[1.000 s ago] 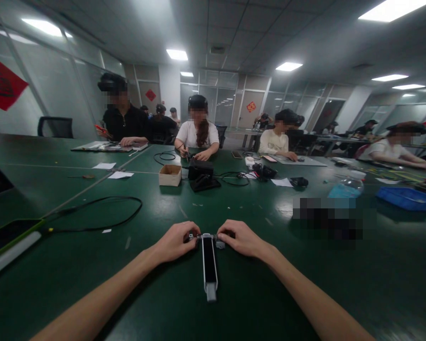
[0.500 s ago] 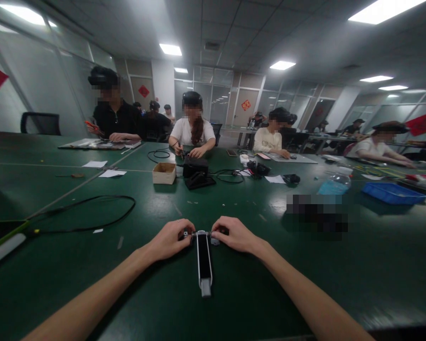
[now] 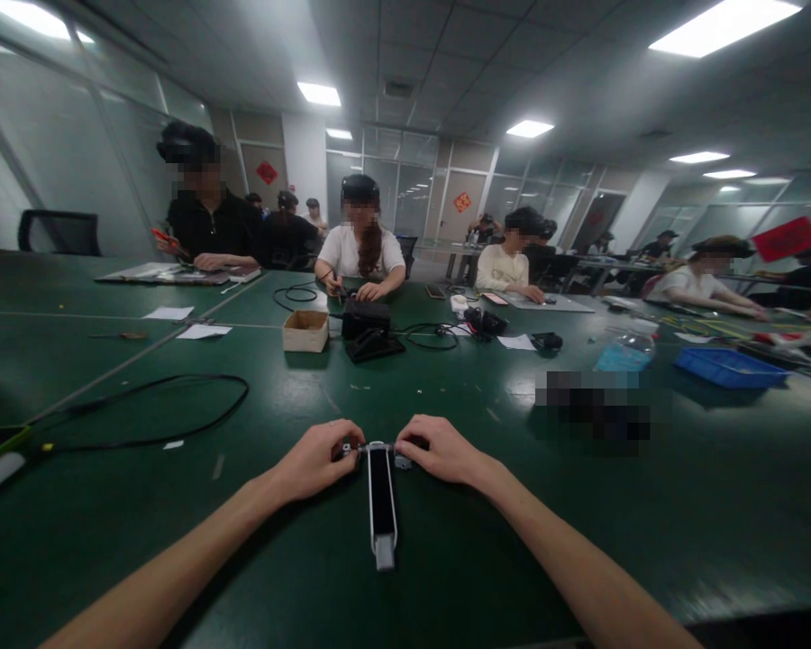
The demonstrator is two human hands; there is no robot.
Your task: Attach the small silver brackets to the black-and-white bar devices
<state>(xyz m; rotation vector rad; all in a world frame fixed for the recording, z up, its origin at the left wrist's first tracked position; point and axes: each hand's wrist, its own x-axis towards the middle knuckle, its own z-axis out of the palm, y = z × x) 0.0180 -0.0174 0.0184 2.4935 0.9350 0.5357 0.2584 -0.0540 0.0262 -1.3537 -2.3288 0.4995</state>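
Note:
A long, narrow device [image 3: 382,500] with a white frame, a black middle and a grey block at its near end lies on the green table in front of me. Small metal-looking parts stick out to both sides of its far end. My left hand [image 3: 323,458] pinches the part on the left between thumb and fingers. On the right, my right hand [image 3: 439,448] is closed the same way, its fingertips at a small grey piece [image 3: 403,462]. Fingers hide much of both side parts, so their exact kind cannot be made out.
Across the green table [image 3: 297,577] are a small open box [image 3: 305,333], a black stand-like object [image 3: 371,338] and cables. A bottle with blue contents [image 3: 623,351] and a blue tray [image 3: 730,368] stand at right. A black cable [image 3: 240,406] loops at left. Several people sit opposite.
The view has turned slightly to the right, so everything sits a little further left. Both hands keep nearly the same hold at the device's far end.

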